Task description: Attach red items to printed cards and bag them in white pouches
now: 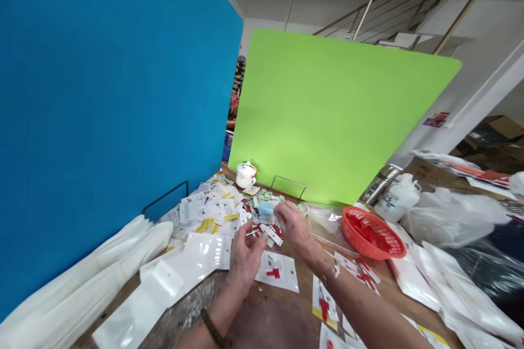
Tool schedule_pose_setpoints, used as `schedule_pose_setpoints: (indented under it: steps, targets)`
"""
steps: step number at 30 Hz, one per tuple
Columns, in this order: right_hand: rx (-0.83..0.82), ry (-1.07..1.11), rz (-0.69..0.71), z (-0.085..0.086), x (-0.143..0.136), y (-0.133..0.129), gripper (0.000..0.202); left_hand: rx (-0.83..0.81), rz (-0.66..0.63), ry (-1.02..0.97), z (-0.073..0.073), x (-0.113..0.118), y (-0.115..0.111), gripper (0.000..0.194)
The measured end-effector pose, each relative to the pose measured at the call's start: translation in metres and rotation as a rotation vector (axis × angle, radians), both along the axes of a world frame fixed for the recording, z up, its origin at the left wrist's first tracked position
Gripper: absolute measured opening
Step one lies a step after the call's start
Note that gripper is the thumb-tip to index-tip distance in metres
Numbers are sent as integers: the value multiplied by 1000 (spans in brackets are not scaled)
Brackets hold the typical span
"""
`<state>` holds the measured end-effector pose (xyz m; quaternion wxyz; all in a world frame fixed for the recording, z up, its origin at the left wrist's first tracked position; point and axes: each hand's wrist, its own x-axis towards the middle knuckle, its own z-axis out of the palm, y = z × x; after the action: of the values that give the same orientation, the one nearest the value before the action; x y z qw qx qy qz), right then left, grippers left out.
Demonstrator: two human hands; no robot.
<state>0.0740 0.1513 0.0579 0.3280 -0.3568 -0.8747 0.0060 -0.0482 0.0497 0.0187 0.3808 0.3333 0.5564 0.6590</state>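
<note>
My left hand (245,255) is held above the table with thumb and fingers apart, and I see nothing between them. My right hand (292,222) reaches over a heap of small printed cards and packets (275,233), fingers bent down and pressed together. What sits at its fingertips is too small to make out. Just left of those fingertips lies a light blue piece (267,208). Below and between my hands, a white-edged clear bag (282,282) lies flat with a red T-shaped piece (273,272) in it.
A red plastic basket (371,233) with red pieces stands at the right. Filled packets (221,204) pile up at the left, beside white bags (139,305). A lidded white cup (246,175) stands behind. Blue (123,87) and green (327,114) panels border the table.
</note>
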Motion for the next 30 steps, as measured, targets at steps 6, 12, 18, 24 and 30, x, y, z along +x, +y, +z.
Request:
schedule_pose_setpoints:
  steps: [6, 12, 18, 24, 30]
  targets:
    - [-173, -46, 128, 20, 33, -115, 19, 99, -151, -378, 17, 20, -27, 32]
    - [-172, 10, -169, 67, 62, -148, 21, 142, -305, 141, 29, 26, -64, 12]
    - [-714, 215, -85, 73, 73, -167, 12, 314, -320, 648, 62, 12, -100, 16]
    - [-785, 606, -135, 60, 63, -192, 16, 263, -122, 539, 65, 32, -134, 14]
    - [-981, 705, -78, 45, 55, -211, 24, 50, -419, -204, 52, 48, -142, 32]
